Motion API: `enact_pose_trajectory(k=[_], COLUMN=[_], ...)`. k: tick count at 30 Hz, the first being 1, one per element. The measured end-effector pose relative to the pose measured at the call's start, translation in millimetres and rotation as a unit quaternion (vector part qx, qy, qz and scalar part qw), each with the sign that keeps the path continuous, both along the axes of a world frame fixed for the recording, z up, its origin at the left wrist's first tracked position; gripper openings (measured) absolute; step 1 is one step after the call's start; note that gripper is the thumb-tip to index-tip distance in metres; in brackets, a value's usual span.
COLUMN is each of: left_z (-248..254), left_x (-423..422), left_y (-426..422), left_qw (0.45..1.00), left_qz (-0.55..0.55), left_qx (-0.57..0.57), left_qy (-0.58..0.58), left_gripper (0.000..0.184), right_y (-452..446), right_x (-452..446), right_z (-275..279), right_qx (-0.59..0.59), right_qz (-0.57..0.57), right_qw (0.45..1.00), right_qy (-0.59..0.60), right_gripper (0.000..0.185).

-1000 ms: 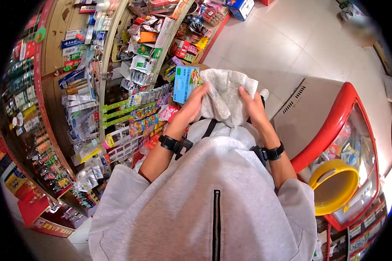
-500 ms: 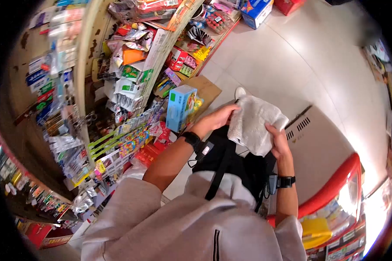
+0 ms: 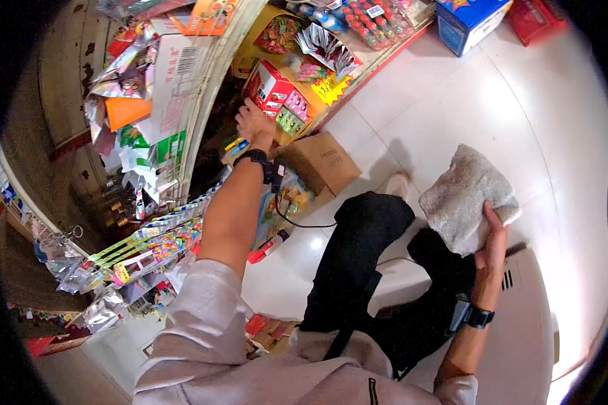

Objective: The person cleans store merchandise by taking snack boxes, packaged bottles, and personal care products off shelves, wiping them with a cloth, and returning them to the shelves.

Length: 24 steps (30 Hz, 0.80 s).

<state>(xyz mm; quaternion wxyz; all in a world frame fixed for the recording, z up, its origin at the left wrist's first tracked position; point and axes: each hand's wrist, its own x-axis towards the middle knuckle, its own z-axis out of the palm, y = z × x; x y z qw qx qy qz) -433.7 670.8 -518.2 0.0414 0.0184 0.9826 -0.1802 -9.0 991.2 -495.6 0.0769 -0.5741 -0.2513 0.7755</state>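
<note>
My right hand (image 3: pixel 493 237) is closed on the edge of a folded grey cloth (image 3: pixel 463 196), which hangs out over the floor in front of my legs. At the lower shelf, my left hand (image 3: pixel 255 125) has its fingers curled against the near end of a small red box (image 3: pixel 270 89); the fingertips are partly hidden. Pink and green packs (image 3: pixel 294 112) stand beside that box in a yellow display carton. A yellow starburst price tag (image 3: pixel 332 88) sticks out at the shelf front.
A brown cardboard box (image 3: pixel 324 165) stands on the floor by the shelf. Blue (image 3: pixel 469 27) and red cartons (image 3: pixel 530 20) are at the far end. Hanging snack packets (image 3: pixel 159 243) line the shelf on the left. A white cabinet-like panel (image 3: pixel 520 317) is at my right.
My left hand has let go of the cloth and reached left and forward to the red box. The cloth has moved right in my right hand. My view has shifted closer to the shelf.
</note>
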Motion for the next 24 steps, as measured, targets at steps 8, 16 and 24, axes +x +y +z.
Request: enact_pose_trajectory(k=[8, 16, 24], left_z=[-80.5, -117.4, -72.3], left_x=[-50.2, -43.9, -20.3], left_y=[-16.4, -19.1, -4.4], left_qw=[0.993, 0.984, 0.978], left_qz=[-0.089, -0.155, -0.102], left_qx=[-0.074, -0.040, 0.113], left_qy=[0.001, 0.084, 0.140], left_gripper=[0.097, 0.102, 0.079], right_y=[3.5, 1.4, 8.9], right_x=[-44.3, -54.3, -59.4], right_z=[-87.0, -138.5, -145.7], right_qx=[-0.009, 0.004, -0.006], right_qz=[0.003, 0.046, 0.120], right_qw=[1.000, 0.996, 0.986], right_qy=[0.024, 0.073, 0.113], right_gripper=[0.056, 0.057, 0.053])
